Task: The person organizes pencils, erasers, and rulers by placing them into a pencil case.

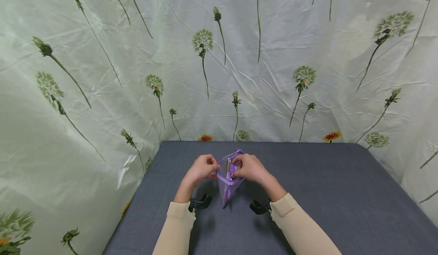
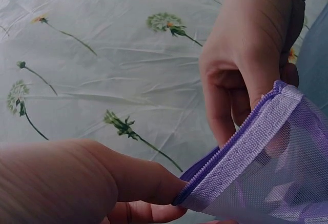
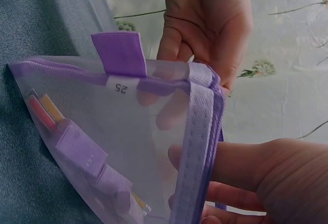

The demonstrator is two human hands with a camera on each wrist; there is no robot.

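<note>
A purple mesh zip pouch (image 1: pixel 228 188) hangs tilted between the hands, its zipper mouth spread. My left hand (image 1: pixel 202 167) pinches the zipper edge (image 2: pixel 225 152) on the left side. The right hand (image 1: pixel 251 167) dips its fingers into the mouth; in the right wrist view the fingertips (image 3: pixel 177 157) show through the mesh, spread apart. Inside lie a purple block-like piece (image 3: pixel 82 147), a thin yellow stick (image 3: pixel 53 106) and a red one (image 3: pixel 41 112). A purple fabric tab (image 3: pixel 120 55) sticks out from the pouch's side seam, above a label marked 25.
The dark grey table (image 1: pixel 308 194) stretches under and around both arms. A pale curtain (image 1: pixel 137 57) with dandelion prints hangs behind and at the sides. Black bands (image 1: pixel 200 202) circle both wrists, below cream sleeves.
</note>
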